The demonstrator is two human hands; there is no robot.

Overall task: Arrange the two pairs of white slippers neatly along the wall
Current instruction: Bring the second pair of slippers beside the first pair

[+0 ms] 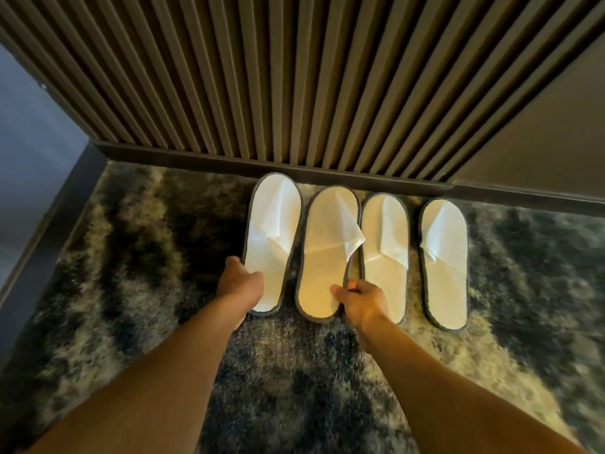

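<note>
White slippers with grey edging lie in a row on the carpet, toes toward the slatted wall (294, 93). The leftmost slipper (273, 224) leans slightly right; my left hand (240, 280) grips its heel edge. The second slipper (327, 253) has its loose toe flap turned up and overlapping the third slipper (386, 253); my right hand (358, 299) pinches its heel at the right side. Apart to the right lies the fourth slipper (445, 260), untouched.
A dark baseboard (196, 158) runs under the slats. The mottled dark and cream carpet (294, 371) spreads all around. A plain wall with its own dark skirting (42, 224) closes the left side.
</note>
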